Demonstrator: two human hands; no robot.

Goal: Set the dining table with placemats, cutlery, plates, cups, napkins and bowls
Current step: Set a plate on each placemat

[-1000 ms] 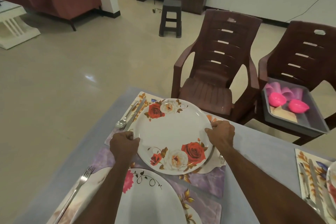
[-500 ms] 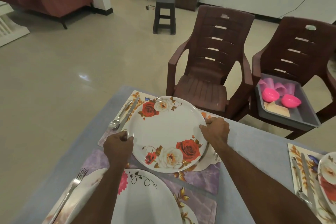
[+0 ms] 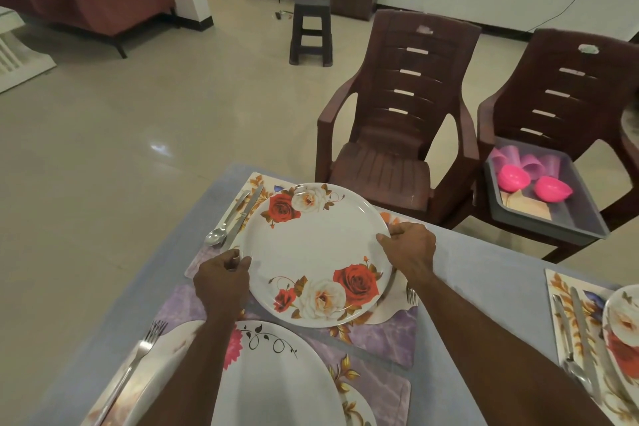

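Observation:
A white plate with red and cream roses (image 3: 316, 245) lies over a floral placemat (image 3: 359, 328) at the table's far corner. My left hand (image 3: 221, 278) grips its left rim and my right hand (image 3: 409, 247) grips its right rim. A spoon (image 3: 221, 226) and a knife (image 3: 243, 216) lie on the mat left of the plate. A fork's tines (image 3: 411, 296) peek out at the plate's right. Closer to me sits a second plate with a pink flower (image 3: 276, 377) and a fork (image 3: 133, 367) beside it.
Two brown plastic chairs (image 3: 397, 135) stand beyond the table. The right one carries a grey tray (image 3: 570, 214) with pink bowls (image 3: 513, 178) and purple cups (image 3: 529, 161). A third setting with cutlery (image 3: 581, 332) lies at the right edge. The table's grey cloth (image 3: 484, 287) shows between the mats.
Both hands keep their grip on the rose plate. The view has shifted slightly; the plate sits about where it was on the mat.

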